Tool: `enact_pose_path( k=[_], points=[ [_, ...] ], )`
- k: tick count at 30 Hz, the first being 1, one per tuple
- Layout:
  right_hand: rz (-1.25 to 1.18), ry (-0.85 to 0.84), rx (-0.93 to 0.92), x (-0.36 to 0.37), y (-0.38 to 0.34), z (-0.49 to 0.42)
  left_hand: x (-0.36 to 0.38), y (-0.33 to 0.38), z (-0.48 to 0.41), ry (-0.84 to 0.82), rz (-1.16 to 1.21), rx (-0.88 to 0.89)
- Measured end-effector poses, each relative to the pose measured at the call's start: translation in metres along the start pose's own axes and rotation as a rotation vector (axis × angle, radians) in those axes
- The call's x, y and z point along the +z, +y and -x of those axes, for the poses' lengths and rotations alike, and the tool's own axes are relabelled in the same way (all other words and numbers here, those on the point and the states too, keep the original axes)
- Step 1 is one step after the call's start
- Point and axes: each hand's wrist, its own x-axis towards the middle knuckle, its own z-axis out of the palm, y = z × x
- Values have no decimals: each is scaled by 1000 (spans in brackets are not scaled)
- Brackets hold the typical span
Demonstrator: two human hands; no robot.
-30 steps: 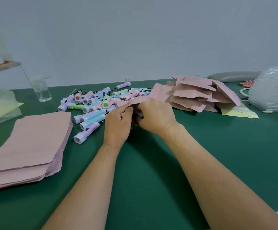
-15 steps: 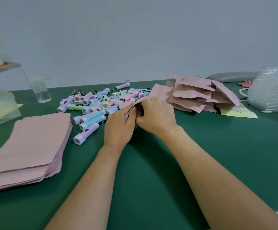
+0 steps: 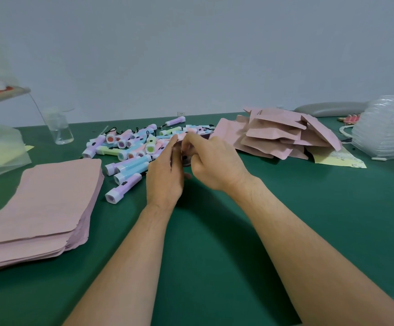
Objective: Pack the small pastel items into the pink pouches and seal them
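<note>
Looking down from my head, both my hands meet above the middle of the green table [image 3: 214, 260]. My left hand [image 3: 165, 177] and my right hand [image 3: 216, 164] are curled in toward each other, fingertips close, and together they pinch a pink pouch [image 3: 180, 140]. It is blurred, so I cannot tell whether its mouth is open or pressed closed, nor what is inside it. Just beyond my fingers lies the loose pile of small pastel items [image 3: 132, 149]: short lilac, blue, pink and green sticks with white ends, some with black loops. One lilac stick [image 3: 123, 188] lies apart, nearer to me. To my left sits the stack of flat pouches [image 3: 47, 198]. To my right, past my right hand, is the heap of pouches [image 3: 278, 135], lying crosswise over one another, with a yellow sheet [image 3: 339, 160] under its near edge. A clear bottle [image 3: 59, 130] stands at far left, and a stack of clear trays [image 3: 386, 130] at far right.
</note>
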Motion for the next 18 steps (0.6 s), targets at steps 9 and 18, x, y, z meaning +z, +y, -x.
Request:
enact_pose_path(
  k=[9,18],
  points=[
    [184,5,-24,11,-7,1,2,-5,-2,33,58,-5],
    [261,-126,57,23,-1,3,5,-6,-1,-102,35,78]
  ],
)
